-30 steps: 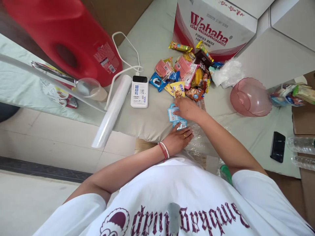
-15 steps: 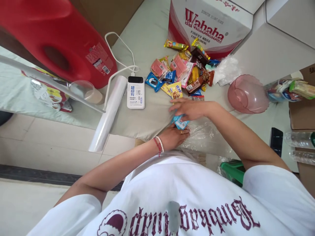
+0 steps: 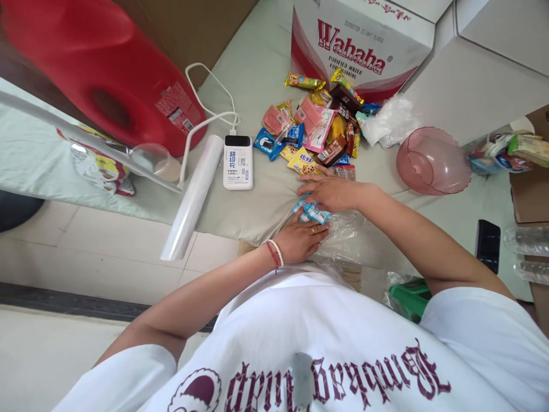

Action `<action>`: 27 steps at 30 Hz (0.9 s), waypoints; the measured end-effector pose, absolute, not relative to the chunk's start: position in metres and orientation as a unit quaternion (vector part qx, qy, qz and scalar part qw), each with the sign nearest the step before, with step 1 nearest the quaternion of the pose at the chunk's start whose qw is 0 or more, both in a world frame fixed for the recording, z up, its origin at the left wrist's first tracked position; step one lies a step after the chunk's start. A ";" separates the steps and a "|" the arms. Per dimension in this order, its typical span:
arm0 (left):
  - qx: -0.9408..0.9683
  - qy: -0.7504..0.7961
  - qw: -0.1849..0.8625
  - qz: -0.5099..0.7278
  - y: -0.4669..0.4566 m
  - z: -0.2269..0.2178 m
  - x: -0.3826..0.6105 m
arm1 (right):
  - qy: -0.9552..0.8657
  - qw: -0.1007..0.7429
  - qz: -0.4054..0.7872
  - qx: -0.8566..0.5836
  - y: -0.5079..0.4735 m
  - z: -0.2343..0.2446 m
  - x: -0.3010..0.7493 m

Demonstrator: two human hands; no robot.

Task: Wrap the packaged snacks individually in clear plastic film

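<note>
Two small light-blue snack packets (image 3: 318, 215) lie at the table's near edge, between my hands. My right hand (image 3: 332, 193) reaches over them from above, its thumb and some fingertips pressed on the blue wrappers, the upper fingers stretched to the left. Below, my left hand (image 3: 298, 241), with bracelets at the wrist and a ring, lies flat with its fingers extended against the packets' lower edge. Clear plastic film (image 3: 345, 230) spreads beside and under the hands. Just beyond my right fingertips is a yellow cookie packet (image 3: 303, 162) at the front of a snack pile (image 3: 317, 123).
A Wahaha carton (image 3: 355, 48) stands behind the pile. At right are a pink bowl (image 3: 433, 163), a crumpled plastic bag (image 3: 392, 123) and a phone (image 3: 488, 246). To the left are a power bank (image 3: 238, 166), a plastic film roll (image 3: 193, 197) and a red jug (image 3: 141, 86).
My right hand has shifted slightly and more of the blue packets shows between the hands, a second one now distinct. My left hand stays almost in place. The view has moved a little.
</note>
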State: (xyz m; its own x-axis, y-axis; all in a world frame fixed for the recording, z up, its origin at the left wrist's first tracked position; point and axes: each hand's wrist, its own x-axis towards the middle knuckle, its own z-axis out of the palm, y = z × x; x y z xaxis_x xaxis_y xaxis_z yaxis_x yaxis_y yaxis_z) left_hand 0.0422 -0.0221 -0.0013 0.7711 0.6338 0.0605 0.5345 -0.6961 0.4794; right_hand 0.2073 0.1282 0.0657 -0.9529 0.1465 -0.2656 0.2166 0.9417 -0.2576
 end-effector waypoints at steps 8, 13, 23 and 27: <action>0.910 0.339 0.215 0.105 -0.027 0.000 0.044 | 0.967 0.195 -0.087 0.139 0.115 0.074 0.190; 0.913 0.337 0.200 0.115 -0.026 -0.001 0.045 | 0.947 0.240 -0.098 0.192 0.118 0.077 0.187; 0.891 0.384 0.193 0.145 -0.033 0.001 0.040 | 0.955 0.128 -0.109 0.243 0.116 0.098 0.207; 0.871 0.423 0.210 0.136 -0.021 0.008 0.024 | 0.901 -0.095 -0.145 0.397 0.116 0.142 0.263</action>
State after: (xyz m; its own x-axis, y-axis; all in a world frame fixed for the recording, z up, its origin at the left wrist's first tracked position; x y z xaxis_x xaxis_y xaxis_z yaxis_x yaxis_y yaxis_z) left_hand 0.0235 -0.0213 0.0083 0.6045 0.7945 0.0585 0.6804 -0.5531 0.4807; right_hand 0.2629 0.1159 0.1421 -0.6667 0.7432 0.0561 0.6881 0.6427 -0.3367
